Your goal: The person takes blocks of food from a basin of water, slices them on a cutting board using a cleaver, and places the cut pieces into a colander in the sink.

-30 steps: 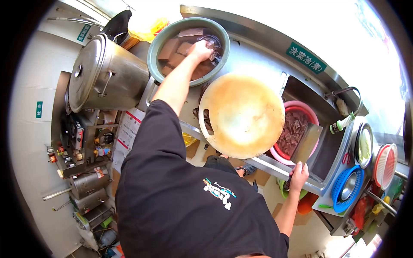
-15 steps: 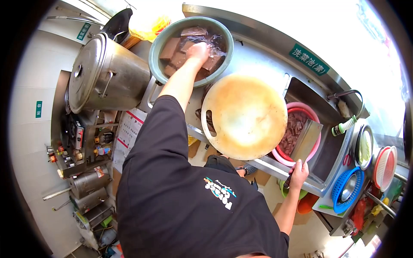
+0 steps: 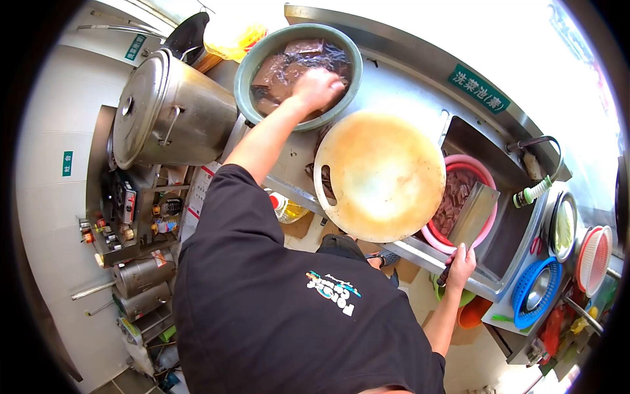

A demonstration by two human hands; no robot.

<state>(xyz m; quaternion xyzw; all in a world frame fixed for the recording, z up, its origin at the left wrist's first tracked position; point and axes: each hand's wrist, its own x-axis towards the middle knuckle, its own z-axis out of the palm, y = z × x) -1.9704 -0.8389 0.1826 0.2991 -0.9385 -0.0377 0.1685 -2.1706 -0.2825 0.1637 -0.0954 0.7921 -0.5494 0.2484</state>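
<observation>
My left hand [image 3: 318, 89] is over the dark water in the green basin [image 3: 241, 79], its fingers curled closed; anything inside them is hidden. Brown-red blocks [image 3: 278, 79] lie in the rippling water around it. My right hand [image 3: 462, 264] grips the dark handle of a cleaver [image 3: 475, 215], whose broad blade reaches over the pink basin [image 3: 488, 172]. Cut reddish-brown pieces [image 3: 455, 202] fill that basin beside the blade. Between my hands lies a round, pale yellow cutting board [image 3: 380, 176] with a slot near its left edge.
A large lidded steel pot [image 3: 197, 115] stands left of the green basin. On the right are the metal sink [image 3: 508, 230], a faucet [image 3: 533, 142], a blue basket [image 3: 523, 299] and a red-and-white strainer [image 3: 594, 261]. An oil bottle [image 3: 287, 209] stands below the counter edge.
My left hand has moved right across the basin and shows more above the water. The view has shifted slightly. My right hand still holds the cleaver in nearly the same place.
</observation>
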